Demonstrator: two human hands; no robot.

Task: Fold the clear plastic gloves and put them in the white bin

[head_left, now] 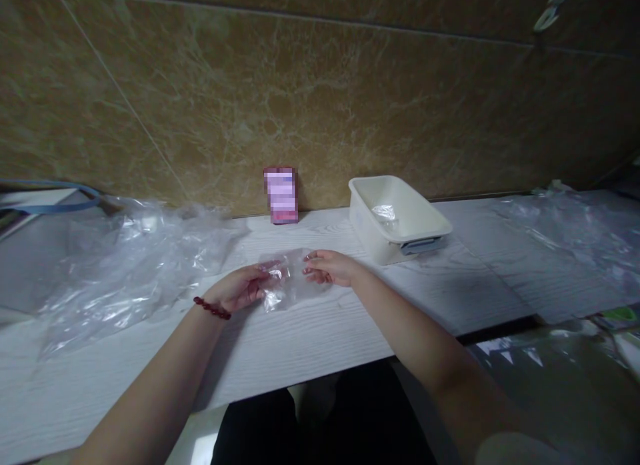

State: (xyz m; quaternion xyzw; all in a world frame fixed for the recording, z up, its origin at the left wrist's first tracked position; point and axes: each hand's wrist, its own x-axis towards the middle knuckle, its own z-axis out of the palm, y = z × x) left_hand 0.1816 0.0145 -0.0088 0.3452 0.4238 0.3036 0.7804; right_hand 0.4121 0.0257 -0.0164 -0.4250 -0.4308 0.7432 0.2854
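Note:
A small clear plastic bag [287, 285] is stretched between my two hands above the white wood-grain table [300, 338]. My left hand [243, 286], with a dark red bead bracelet at the wrist, grips its left side. On the right side, the fingers of my right hand [327, 267] are curled against the plastic. A white bin [385, 241] with a grey latch stands beyond my right hand, a bit of clear plastic [385, 213] inside it. Whether the bag in my hands contains anything cannot be made out.
Crumpled clear bags [145, 258] cover the table's left part; more plastic [575, 228] lies at far right. A phone-like object [283, 195] leans on the marbled wall. Far left is a box [30, 265] with a blue strap. The table's front edge is close.

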